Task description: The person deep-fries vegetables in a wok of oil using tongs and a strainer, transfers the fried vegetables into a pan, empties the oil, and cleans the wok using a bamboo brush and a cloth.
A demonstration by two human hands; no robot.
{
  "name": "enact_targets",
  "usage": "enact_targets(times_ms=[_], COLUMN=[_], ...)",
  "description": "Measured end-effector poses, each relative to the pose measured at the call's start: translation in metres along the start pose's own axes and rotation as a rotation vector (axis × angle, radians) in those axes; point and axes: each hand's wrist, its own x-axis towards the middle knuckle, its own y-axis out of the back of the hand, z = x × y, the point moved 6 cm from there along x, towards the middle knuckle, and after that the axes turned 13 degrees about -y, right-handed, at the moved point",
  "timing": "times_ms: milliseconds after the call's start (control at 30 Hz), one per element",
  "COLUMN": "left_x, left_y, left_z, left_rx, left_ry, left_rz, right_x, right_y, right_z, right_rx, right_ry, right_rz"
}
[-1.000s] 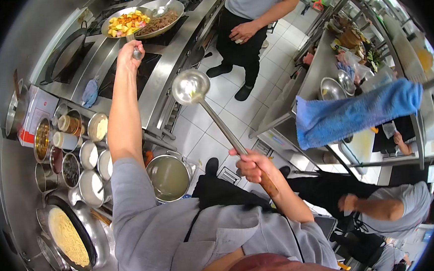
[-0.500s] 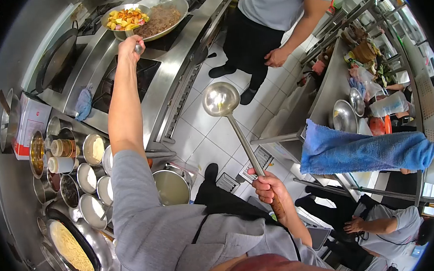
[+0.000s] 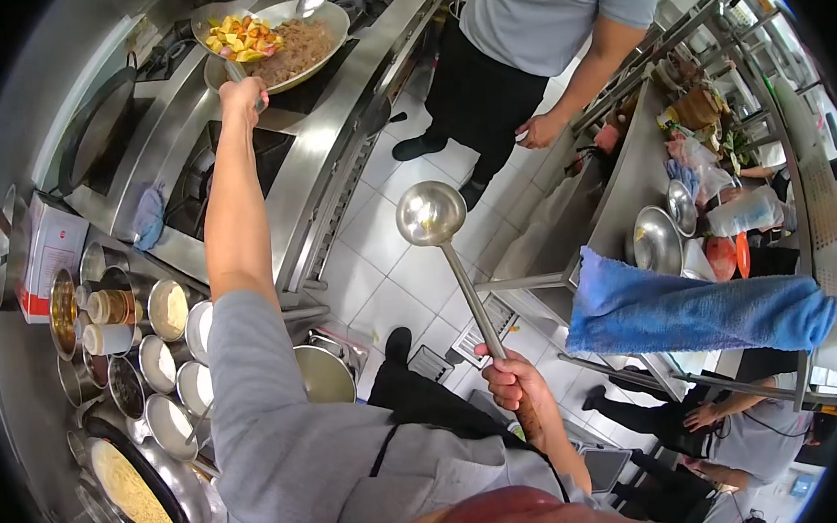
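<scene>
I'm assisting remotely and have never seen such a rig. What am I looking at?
No machine: these are a person's bare hands, seen by one head-worn camera looking forward and down. The left hand grips a round metal vessel of yellow and orange chunks, by its handle, at a wide pale pan of brown crumbly food on the steel stove. The right hand holds a long-handled steel ladle. At picture left are pale yellow noodles.
</scene>
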Motion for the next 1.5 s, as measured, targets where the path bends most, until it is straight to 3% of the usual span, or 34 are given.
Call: enact_targets(times_ms=[100, 300, 400, 633, 767, 1033, 1133, 1267, 1433, 1500], left_x=[0.015, -0.021, -0.005, -0.018, -0.027, -0.052, -0.090, -0.184, -0.341, -0.407], left_y=[0.009, 0.022, 0.039, 0.056, 0.068, 0.086, 0.092, 0.127, 0.211, 0.240], left_z=[0.000, 0.065, 0.060, 0.061, 0.042, 0.008, 0.008, 0.015, 0.058, 0.081], left_rx=[0.152, 0.843, 1.024, 1.070, 0.982, -0.423, -0.744, -0.847, -0.798, -0.778], left_ry=[-0.044, -0.136, -0.307, -0.328, -0.353, -0.007, 0.141, 0.231, 0.085, 0.063], left_rz=[0.021, -0.029, 0.123, 0.060, 0.224, 0.166, 0.080, -0.023, -0.056, 0.010], right_x=[-0.001, -0.006, -0.005, 0.000, 0.002, 0.007, 0.005, 0.008, 0.004, -0.002], right_y=[0.007, 0.007, 0.007, 0.004, 0.003, 0.013, 0.017, 0.034, 0.028, 0.019], right_z=[-0.001, -0.003, 0.000, -0.001, 0.003, 0.019, 0.024, 0.028, 0.032, 0.039], right_rx=[0.021, 0.016, 0.008, -0.031, -0.032, 0.016, -0.029, -0.052, -0.107, -0.136], right_ry=[0.012, 0.027, 0.035, 0.055, 0.054, 0.030, 0.022, -0.074, -0.207, -0.235], right_rz=[-0.003, 0.052, 0.071, 0.050, 0.025, -0.160, -0.178, -0.334, -0.482, -0.414])
